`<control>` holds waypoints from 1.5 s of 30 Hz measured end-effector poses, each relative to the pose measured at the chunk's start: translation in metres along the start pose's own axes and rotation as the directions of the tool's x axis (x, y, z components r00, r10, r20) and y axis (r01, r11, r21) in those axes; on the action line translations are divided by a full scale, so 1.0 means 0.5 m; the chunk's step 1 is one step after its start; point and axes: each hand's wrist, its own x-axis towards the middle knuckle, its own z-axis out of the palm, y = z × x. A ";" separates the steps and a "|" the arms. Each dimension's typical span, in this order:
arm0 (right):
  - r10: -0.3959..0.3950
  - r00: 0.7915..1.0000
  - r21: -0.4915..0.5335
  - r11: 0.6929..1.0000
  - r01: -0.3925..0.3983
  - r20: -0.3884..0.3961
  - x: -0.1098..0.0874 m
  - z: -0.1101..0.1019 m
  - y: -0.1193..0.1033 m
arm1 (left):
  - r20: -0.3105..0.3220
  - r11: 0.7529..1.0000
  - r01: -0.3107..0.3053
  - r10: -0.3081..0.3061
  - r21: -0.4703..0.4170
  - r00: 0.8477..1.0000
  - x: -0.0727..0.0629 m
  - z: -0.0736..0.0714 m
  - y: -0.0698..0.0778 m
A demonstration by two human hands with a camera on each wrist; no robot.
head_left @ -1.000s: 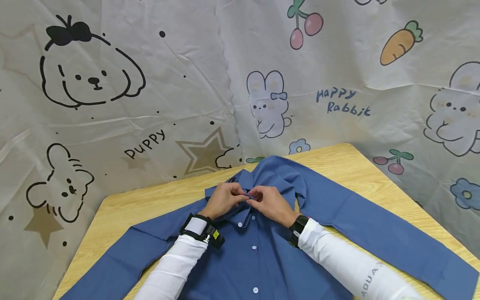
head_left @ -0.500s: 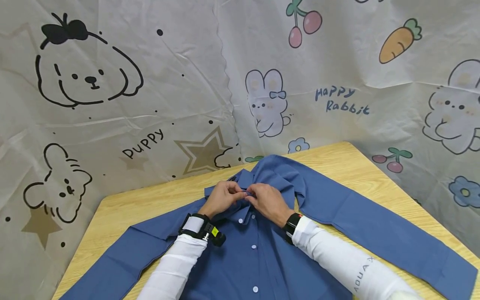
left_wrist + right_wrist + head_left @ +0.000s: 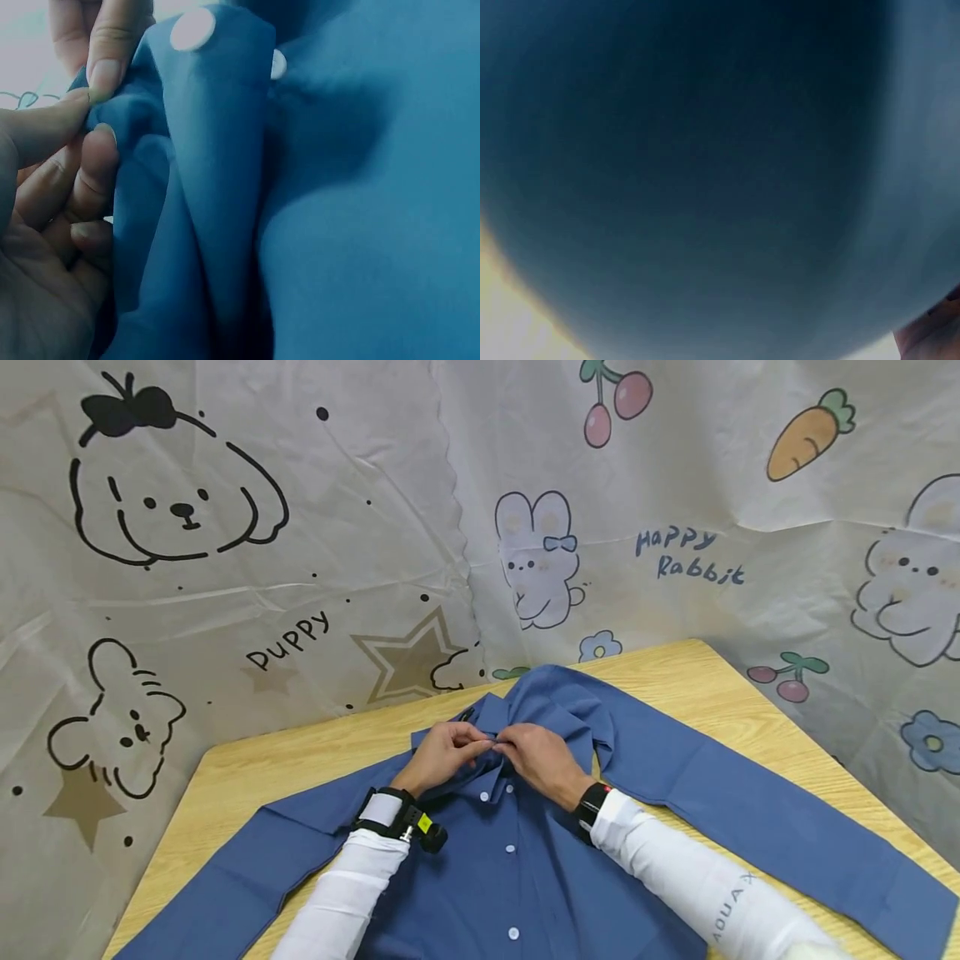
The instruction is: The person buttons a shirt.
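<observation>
While the blue shirt [image 3: 450, 893] lies spread on the wooden table [image 3: 660, 681], its sleeves [image 3: 735, 793] reaching out to both sides, I pinch a bit of its cloth near the top of the front with my left hand [image 3: 433, 762]. My right hand [image 3: 542, 764] pinches the cloth just beside it. White buttons [image 3: 511, 849] run down the front below, and a pale printed curtain [image 3: 390, 547] hangs behind the table.
</observation>
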 end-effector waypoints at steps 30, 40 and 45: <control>0.193 0.979 0.119 0.976 -0.185 -0.066 -0.002 -0.006 -0.006 | -0.083 0.627 -0.295 0.501 0.721 0.862 -0.001 0.033 0.017; -0.062 0.988 -0.031 0.998 0.058 -0.143 -0.005 0.005 0.008 | -0.122 0.639 -0.252 0.481 0.727 0.868 -0.004 0.037 0.019; -0.133 0.979 -0.040 0.991 0.128 -0.157 0.000 0.005 0.008 | -0.152 0.620 -0.226 0.496 0.751 0.855 -0.007 0.038 0.023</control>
